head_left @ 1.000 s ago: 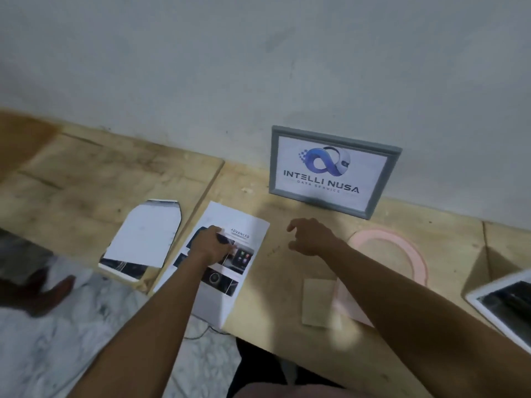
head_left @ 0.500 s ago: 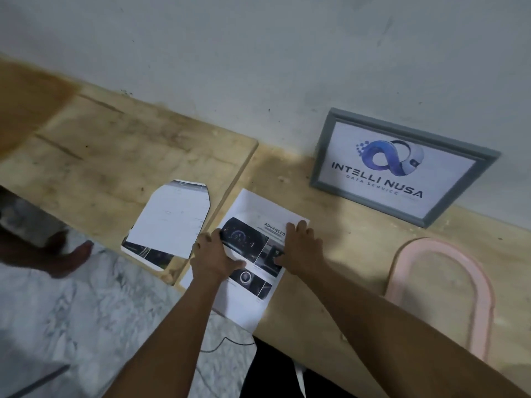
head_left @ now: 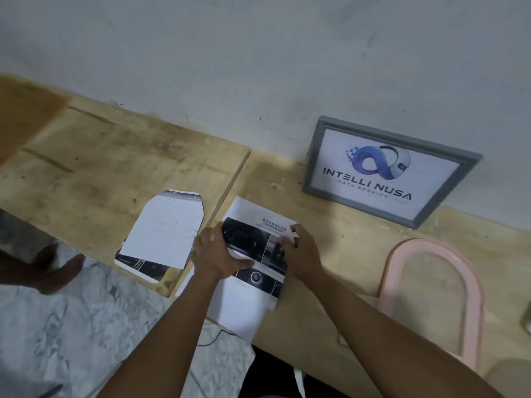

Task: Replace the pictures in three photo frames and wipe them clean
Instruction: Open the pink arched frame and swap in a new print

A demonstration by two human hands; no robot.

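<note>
Head view: printed sheet (head_left: 247,303) at frame centre, overhanging the wooden table (head_left: 115,156) at its near edge. Left hand (head_left: 214,252) grips its left edge; right hand (head_left: 301,251) pinches its right edge (fingers curled). Grey frame (head_left: 313,155) leans on the wall, upper right; pink frame (head_left: 422,243) lies flat, lower right.

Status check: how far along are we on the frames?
Done, apparently: the grey frame leans against the wall with a logo picture inside. In hand: left hand and right hand both grip the printed sheet, a cut sheet lying beside it. To do: the pink arched frame lies flat, seemingly empty; no third frame or wiping shows.
</note>
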